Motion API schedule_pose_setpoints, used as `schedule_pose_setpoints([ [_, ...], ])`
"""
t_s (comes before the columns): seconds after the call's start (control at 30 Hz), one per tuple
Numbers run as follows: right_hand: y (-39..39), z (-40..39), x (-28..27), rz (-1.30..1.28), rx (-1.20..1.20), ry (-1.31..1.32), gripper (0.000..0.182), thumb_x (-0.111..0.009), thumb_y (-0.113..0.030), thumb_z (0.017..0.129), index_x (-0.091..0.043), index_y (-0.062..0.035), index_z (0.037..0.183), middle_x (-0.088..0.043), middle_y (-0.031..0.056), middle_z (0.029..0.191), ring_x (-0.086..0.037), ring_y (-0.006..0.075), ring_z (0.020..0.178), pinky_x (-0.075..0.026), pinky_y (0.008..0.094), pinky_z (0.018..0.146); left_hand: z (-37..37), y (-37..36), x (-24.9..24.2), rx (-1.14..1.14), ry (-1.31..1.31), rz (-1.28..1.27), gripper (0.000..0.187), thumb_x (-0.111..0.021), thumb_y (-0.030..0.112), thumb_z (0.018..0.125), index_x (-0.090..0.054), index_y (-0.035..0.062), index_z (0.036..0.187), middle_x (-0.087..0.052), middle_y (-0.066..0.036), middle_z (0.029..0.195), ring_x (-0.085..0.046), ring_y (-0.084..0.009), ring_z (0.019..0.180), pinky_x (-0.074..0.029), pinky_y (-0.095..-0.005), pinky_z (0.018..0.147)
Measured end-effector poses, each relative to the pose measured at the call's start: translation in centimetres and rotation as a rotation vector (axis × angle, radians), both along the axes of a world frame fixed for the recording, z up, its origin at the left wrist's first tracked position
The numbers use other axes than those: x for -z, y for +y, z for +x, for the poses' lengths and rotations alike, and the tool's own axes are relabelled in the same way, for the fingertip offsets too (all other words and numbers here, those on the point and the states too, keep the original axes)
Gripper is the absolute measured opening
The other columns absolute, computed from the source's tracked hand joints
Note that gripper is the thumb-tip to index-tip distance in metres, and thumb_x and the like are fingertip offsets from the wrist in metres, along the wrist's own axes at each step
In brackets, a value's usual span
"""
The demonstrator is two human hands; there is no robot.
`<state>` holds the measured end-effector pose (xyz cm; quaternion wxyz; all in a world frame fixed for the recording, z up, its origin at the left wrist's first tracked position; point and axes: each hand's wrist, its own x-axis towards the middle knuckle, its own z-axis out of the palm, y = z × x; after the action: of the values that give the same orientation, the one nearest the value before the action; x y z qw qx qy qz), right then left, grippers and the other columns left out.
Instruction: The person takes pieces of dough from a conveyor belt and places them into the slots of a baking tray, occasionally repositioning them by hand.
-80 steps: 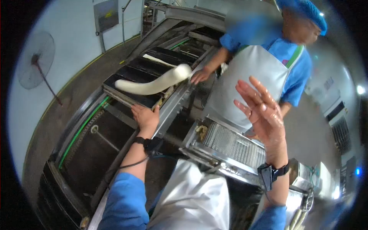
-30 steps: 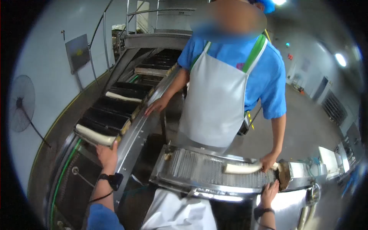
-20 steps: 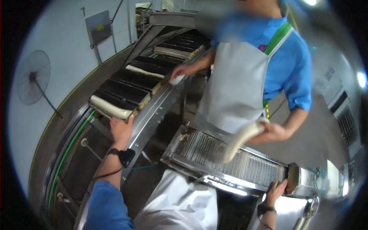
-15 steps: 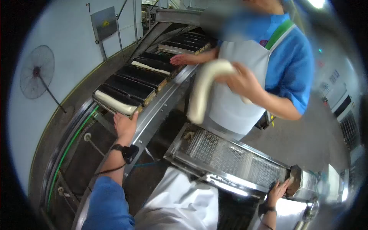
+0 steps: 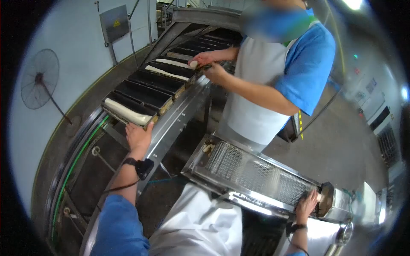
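Note:
My left hand (image 5: 139, 138) rests with its fingers against the near end of a dark baking pan (image 5: 106, 110) that holds a long pale dough strip (image 5: 127, 112). The hand is open. At the right, my right hand (image 5: 307, 205) lies open at the outlet end of a metal mesh conveyor (image 5: 252, 173), its fingertips beside a pale piece (image 5: 320, 196) that is partly hidden. More dark pans stand in a row up the curved line, and two of them hold dough strips (image 5: 166, 73).
A co-worker (image 5: 265, 81) in a white apron stands across the mesh conveyor, both hands over the pans, near a small pale dough end. A wall fan (image 5: 39, 78) and a metal box (image 5: 114, 23) are at the left. The steel rail (image 5: 171, 132) edges the pan line.
The co-worker's hand and the dough have moved left to the pans, where another strip now lies. My right hand has shifted slightly up, with a pale piece now showing beside it.

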<state>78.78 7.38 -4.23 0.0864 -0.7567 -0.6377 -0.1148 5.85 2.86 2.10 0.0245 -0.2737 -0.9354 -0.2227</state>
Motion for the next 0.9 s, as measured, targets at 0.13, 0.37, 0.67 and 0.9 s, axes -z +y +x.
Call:
schedule_pose_setpoints([
  [0.13,1.9,0.7,-1.0,-0.156,-0.094,-0.067,0.065,-0.056,0.001,0.07,-0.046,0.0003,0.134,-0.047,0.0195,0.14,-0.037,0.0336,0.136,-0.019,0.0532,0.117,0.1,0.1,0.1,0.003,-0.001,0.017,0.103,-0.056,0.061,0.087,-0.024,-0.0215,0.139,-0.028,-0.036,0.148,-0.027,-0.0434,0.141,-0.023,-0.0465,0.117],
  [0.37,2.8,-0.4,-2.9,-0.16,-0.007,-0.302,0.018,-0.056,-0.01,0.084,-0.061,-0.008,0.101,-0.067,0.01,0.101,-0.062,0.0285,0.106,-0.03,0.0627,0.107,0.2,-0.6,-1.1,0.015,0.049,0.071,0.103,-0.058,0.061,0.086,-0.028,-0.0258,0.134,-0.034,-0.039,0.142,-0.03,-0.0446,0.138,-0.024,-0.0432,0.117],
  [0.67,-0.8,-4.2,-5.9,-0.308,-0.148,-0.252,0.023,-0.065,-0.013,0.077,-0.065,-0.0104,0.1,-0.061,0.013,0.112,-0.054,0.03,0.119,-0.039,0.0542,0.101,-0.7,-0.4,0.6,0.0,0.082,0.023,0.103,-0.056,0.062,0.087,-0.031,-0.0273,0.132,-0.033,-0.04,0.142,-0.031,-0.0454,0.138,-0.021,-0.0435,0.118],
  [0.9,2.6,-9.4,-11.1,-0.244,-0.245,0.247,0.017,-0.071,-0.013,0.075,-0.068,-0.0047,0.09,-0.069,0.0134,0.08,-0.067,0.0318,0.076,-0.054,0.0407,0.069,0.2,-0.8,-0.7,-0.015,-0.024,0.15,0.103,-0.063,0.056,0.086,-0.026,-0.0274,0.134,-0.027,-0.043,0.143,-0.027,-0.0491,0.138,-0.022,-0.0459,0.117],
])
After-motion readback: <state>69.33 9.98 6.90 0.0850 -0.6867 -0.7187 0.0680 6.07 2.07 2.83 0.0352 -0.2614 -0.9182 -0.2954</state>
